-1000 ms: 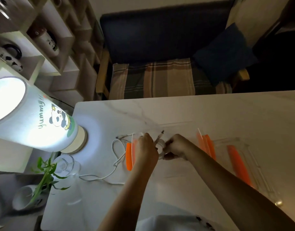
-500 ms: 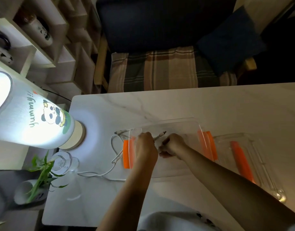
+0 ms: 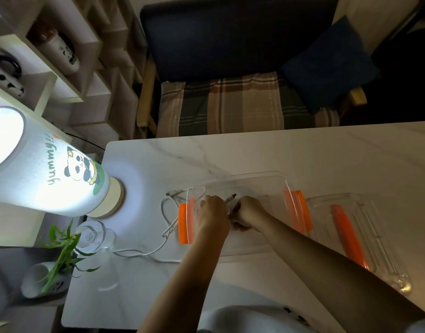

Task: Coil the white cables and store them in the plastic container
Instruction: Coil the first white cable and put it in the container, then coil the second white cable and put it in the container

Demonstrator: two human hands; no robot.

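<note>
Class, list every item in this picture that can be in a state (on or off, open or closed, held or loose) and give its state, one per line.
Panda lamp: switched on, glowing.
Plastic container: open, lid off.
Lid: lying on the table, right of the container.
White cable: partly loose on the table, trailing left.
Left hand: closed on the cable, over the container.
Right hand: closed on the cable.

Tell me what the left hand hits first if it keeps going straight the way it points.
The left hand points away from the person, over the plastic container. Going straight on, it would probably meet the container's far wall first, though its height above the rim is unclear.
</note>
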